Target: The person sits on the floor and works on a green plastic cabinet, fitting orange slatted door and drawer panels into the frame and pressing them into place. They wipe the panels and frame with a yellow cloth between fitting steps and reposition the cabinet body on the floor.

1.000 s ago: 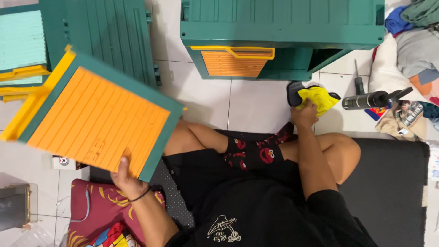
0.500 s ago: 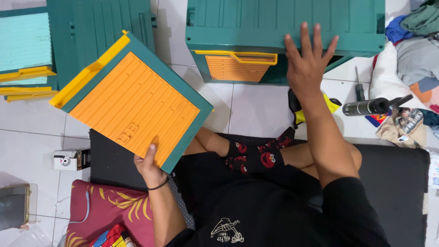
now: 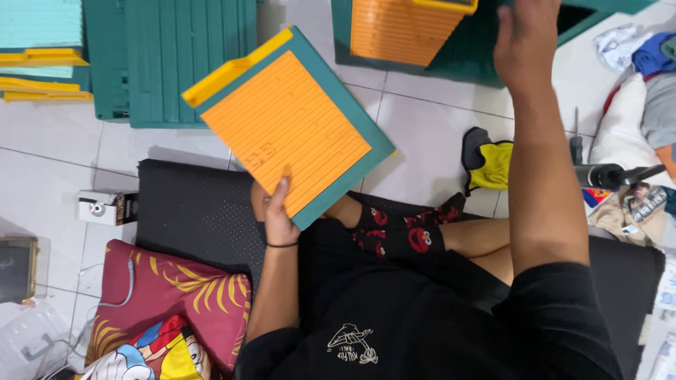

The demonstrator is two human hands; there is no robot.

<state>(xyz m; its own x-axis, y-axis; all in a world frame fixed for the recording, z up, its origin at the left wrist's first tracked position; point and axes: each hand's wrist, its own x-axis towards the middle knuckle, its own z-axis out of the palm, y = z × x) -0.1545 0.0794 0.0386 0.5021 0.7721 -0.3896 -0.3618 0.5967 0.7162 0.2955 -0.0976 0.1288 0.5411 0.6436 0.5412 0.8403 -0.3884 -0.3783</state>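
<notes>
My left hand (image 3: 274, 211) grips the near edge of an orange ribbed panel (image 3: 285, 127) with a teal frame and a yellow strip along its far end. It is held tilted above the floor and the black mat (image 3: 193, 214). My right hand (image 3: 524, 39) reaches forward at the top of the view, fingers spread, over the teal cabinet body (image 3: 458, 60) with an orange drawer front (image 3: 401, 28). Whether it touches the cabinet I cannot tell.
Teal slatted panels (image 3: 186, 60) and stacked teal and yellow parts (image 3: 39, 49) lie at the far left. A yellow and black cloth (image 3: 489, 162) and a power tool (image 3: 605, 174) rest on the tiles at right. A red patterned cushion (image 3: 169, 317) and a small box (image 3: 105, 207) sit at left.
The left hand has swung the orange panel rightward and closer in. The right hand left the yellow cloth, rose and reached forward to the teal cabinet.
</notes>
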